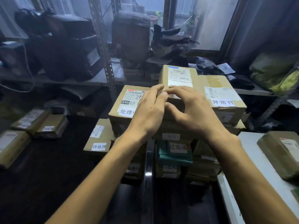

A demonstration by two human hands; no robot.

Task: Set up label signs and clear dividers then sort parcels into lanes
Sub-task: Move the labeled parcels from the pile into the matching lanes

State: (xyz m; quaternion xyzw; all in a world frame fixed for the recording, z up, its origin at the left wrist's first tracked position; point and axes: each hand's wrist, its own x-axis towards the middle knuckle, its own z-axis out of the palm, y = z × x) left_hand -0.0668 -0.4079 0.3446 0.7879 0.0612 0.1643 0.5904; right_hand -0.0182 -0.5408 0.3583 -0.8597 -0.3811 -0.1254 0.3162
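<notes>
The person's left hand and right hand meet at the near edge of a small brown cardboard box with a white shipping label. The box sits at the very top of the parcel pile in the middle of the room. The left hand's fingers are nearly straight and close together, laid against the box's near left corner. The right hand's fingers are curled and slightly apart over the near top edge. Its thumb is tucked below on the front face, so the hand pinches that edge.

Just left of the box and lower is a brown carton carrying a white paper sign reading 处理中, partly hidden by the left hand. On the right, a wider taped carton bears a white sign reading 异常件. Lower down, a flat carton shows a sign reading 待处理. Between the wrists, a sign reading 已完成 sits just above a green-wrapped parcel.

3 brown parcels lie on a dark tabletop at the left. A film-wrapped brown parcel rests on a white table at the right. A grey perforated metal shelf post stands behind.
</notes>
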